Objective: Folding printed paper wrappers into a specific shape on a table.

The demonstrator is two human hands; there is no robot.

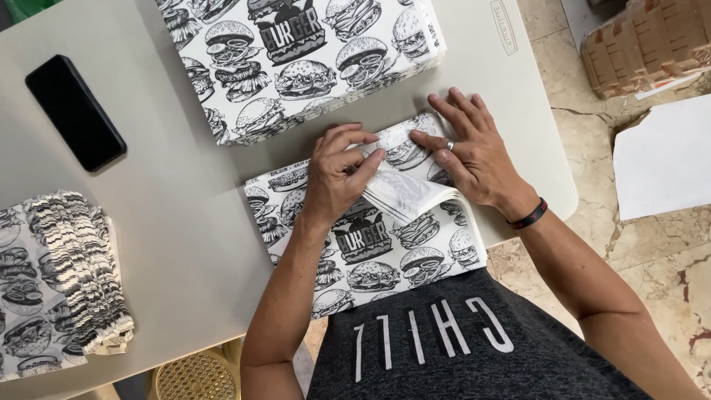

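A sheet of white paper printed with black burger drawings (385, 255) lies on the beige table (185, 222) in front of me, its near edge hanging over the table's rim. My left hand (337, 174) pinches the sheet's folded-over far flap (404, 194) between thumb and fingers. Flat on the sheet's far right corner rests my right hand (470, 152), fingers spread and pressing down, with a ring on one finger and a dark band at the wrist.
A stack of the same printed sheets (296, 59) lies at the far side of the table. A black phone (74, 111) rests at the far left. A pile of folded printed papers (59, 281) sits at the near left. Cardboard (644, 44) and white sheet (663, 159) lie on the floor.
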